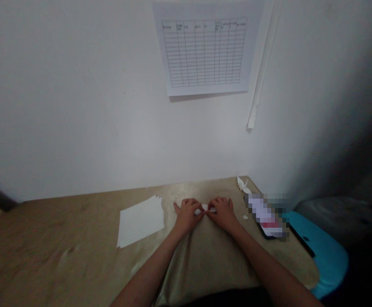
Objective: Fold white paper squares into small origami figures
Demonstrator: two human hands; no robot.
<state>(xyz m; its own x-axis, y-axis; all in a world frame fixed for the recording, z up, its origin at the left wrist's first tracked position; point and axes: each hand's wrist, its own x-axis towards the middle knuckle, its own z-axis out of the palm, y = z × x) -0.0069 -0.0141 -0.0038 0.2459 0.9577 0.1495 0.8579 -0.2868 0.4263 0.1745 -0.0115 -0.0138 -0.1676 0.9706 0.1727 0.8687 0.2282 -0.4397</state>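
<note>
A small piece of white paper (205, 207) lies low over the table, pinched between my two hands. My left hand (188, 213) grips its left end, with thumb and fingertips pressed together and the little finger spread outward. On the other end, my right hand (221, 211) has its fingers curled down in a pinch. The fingertips of both hands nearly meet at the middle of the paper, and they cover most of it. To the left of my left hand lies a stack of white paper sheets (141, 222) with uneven edges.
The brown-covered table (77, 251) meets a white wall (109, 106), where a printed grid sheet (206, 53) hangs. Right of my hands lie a paper scrap (245, 217), a crumpled white paper piece (243, 185) and a pixelated flat object (267, 215). A blue chair (328, 251) stands beyond the right edge.
</note>
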